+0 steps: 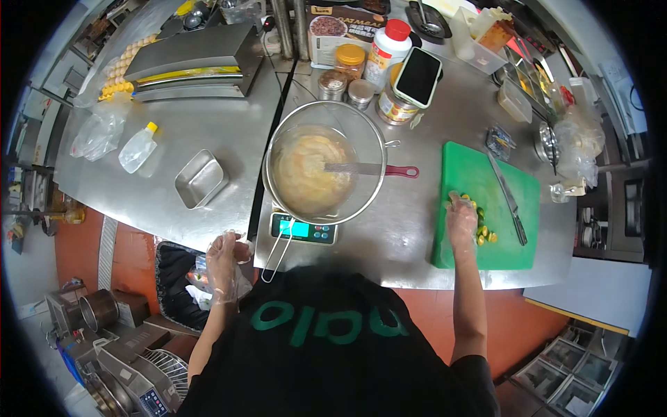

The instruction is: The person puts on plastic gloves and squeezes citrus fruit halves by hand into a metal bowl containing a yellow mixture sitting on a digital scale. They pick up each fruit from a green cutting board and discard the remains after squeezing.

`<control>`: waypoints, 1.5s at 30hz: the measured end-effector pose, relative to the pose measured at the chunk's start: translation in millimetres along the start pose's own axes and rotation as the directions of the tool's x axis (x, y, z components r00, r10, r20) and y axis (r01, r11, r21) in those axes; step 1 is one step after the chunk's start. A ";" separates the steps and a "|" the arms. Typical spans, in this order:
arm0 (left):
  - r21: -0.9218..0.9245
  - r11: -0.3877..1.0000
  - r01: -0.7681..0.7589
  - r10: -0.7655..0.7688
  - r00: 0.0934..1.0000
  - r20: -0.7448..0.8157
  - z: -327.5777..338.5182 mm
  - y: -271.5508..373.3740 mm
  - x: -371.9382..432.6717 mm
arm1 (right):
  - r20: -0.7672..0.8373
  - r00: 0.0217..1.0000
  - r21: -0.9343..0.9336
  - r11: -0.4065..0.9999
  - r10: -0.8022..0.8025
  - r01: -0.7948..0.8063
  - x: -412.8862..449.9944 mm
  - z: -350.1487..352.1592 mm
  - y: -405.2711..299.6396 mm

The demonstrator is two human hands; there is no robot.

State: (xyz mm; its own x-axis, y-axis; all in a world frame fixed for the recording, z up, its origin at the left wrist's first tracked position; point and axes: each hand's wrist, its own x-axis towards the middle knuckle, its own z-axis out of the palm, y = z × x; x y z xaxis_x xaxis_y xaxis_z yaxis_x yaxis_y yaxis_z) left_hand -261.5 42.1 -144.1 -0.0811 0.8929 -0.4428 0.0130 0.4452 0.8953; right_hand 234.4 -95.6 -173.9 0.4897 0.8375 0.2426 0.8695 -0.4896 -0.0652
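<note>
My right hand (461, 221), in a clear plastic glove, is over the left part of a green cutting board (500, 198), its fingertips beside cut small green citrus pieces (483, 232). Whether it grips a piece is hidden. A kitchen knife (505, 193) lies on the board to its right. My left hand (223, 258), also gloved, is at the front table edge, above a black-lined waste bin (169, 281). What its curled fingers hold is unclear. Between the hands, a fine mesh strainer (372, 182) lies across a bowl of cloudy pale liquid (307, 156).
A digital scale (325, 241) shows under the strainer. A red-handled utensil (402, 171) points right from the bowl. Left are a steel container (200, 180) and a squeeze bottle (138, 150). Behind stand jars (332, 86), a red-capped bottle (386, 54) and a phone (418, 78) on a can.
</note>
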 end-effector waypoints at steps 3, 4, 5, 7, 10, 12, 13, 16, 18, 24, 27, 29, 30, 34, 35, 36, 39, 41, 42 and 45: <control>-0.017 0.997 -0.069 0.068 0.996 -0.050 1.6 11.5 2.3 | 0.036 0.998 -0.006 0.999 -0.043 0.043 4.0 14.5 14.9; -0.028 0.991 -0.130 0.129 0.991 -0.047 6.2 20.0 -2.2 | 0.019 0.999 0.010 0.999 -0.035 0.035 3.7 11.9 17.0; -0.030 0.991 -0.131 0.129 0.990 -0.052 11.9 30.8 -5.5 | 0.002 1.000 0.024 0.999 -0.026 0.026 4.6 9.5 18.9; 0.019 0.972 -0.233 0.234 0.972 -0.022 23.2 56.3 -14.2 | 0.016 0.995 0.202 0.974 0.100 -0.101 23.5 -36.5 -15.7; -0.015 0.960 -0.279 0.280 0.960 0.020 56.2 95.2 -27.0 | -0.167 0.957 0.733 0.679 0.237 -0.040 39.7 -102.7 -69.1; 0.000 0.947 -0.322 0.322 0.945 0.052 73.1 115.3 -35.4 | -0.136 0.975 0.757 0.653 0.178 -0.013 46.5 -152.3 -108.5; -0.003 0.945 -0.327 0.326 0.944 0.051 80.6 123.8 -40.1 | -0.108 0.987 0.781 0.624 0.118 0.011 48.3 -168.5 -126.5; 0.064 0.947 -0.316 0.293 0.926 0.240 88.0 140.7 -47.1 | -0.317 0.884 0.622 0.628 -0.343 0.467 53.7 -190.6 -179.3; 0.012 0.964 -0.266 0.239 0.883 0.404 100.3 159.2 -46.4 | -0.286 0.810 0.541 0.611 -0.512 0.578 54.2 -190.3 -214.2; -0.065 0.987 -0.145 0.154 0.766 0.624 123.8 164.4 -25.1 | -0.255 0.720 0.547 0.518 -0.646 0.658 68.1 -156.4 -253.9; -0.087 0.992 -0.089 0.123 0.780 0.613 122.5 153.1 -12.9 | -0.282 0.713 0.612 0.452 -0.643 0.649 70.2 -144.5 -256.8; -0.089 0.994 -0.058 0.101 0.775 0.624 123.4 150.6 -8.8 | -0.254 0.708 0.628 0.445 -0.659 0.639 70.0 -136.4 -259.9; -0.037 0.993 -0.110 0.109 0.787 0.607 124.6 151.8 -7.6 | -0.204 0.724 0.619 0.486 -0.659 0.617 71.0 -131.7 -262.6; 0.146 0.956 -0.253 0.111 0.777 0.619 130.2 160.1 -1.5 | -0.139 0.763 0.688 0.493 -0.631 0.533 73.6 -131.8 -269.9; 0.147 0.956 -0.252 0.109 0.777 0.620 131.6 163.3 -1.5 | -0.138 0.764 0.688 0.494 -0.630 0.531 75.5 -129.1 -269.8; 0.170 0.950 -0.262 0.107 0.784 0.612 133.3 166.2 -2.2 | -0.158 0.738 0.630 0.509 -0.656 0.587 77.5 -125.2 -269.4; 0.167 0.943 -0.288 0.140 0.799 0.585 138.6 170.0 -2.0 | -0.176 0.706 0.568 0.515 -0.686 0.643 81.8 -133.4 -267.9; 0.141 0.942 -0.305 0.177 0.806 0.565 138.5 169.2 -0.6 | -0.178 0.699 0.568 0.508 -0.692 0.648 82.7 -137.2 -268.6; 0.110 0.949 -0.296 0.185 0.803 0.567 138.7 167.7 0.4 | -0.186 0.710 0.564 0.517 -0.679 0.643 82.1 -136.8 -268.1; 0.081 0.957 -0.278 0.187 0.808 0.559 139.5 169.9 -2.1 | -0.218 0.729 0.581 0.514 -0.649 0.631 81.9 -127.2 -266.6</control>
State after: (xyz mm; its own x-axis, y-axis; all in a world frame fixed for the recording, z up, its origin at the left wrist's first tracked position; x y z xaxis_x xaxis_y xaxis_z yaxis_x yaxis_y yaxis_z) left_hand -120.1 125.1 2.2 0.4940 0.8420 -0.2168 0.1153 0.1837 0.9762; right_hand 34.5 72.6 -13.5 -0.2213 0.8750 0.4305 0.7931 0.4184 -0.4427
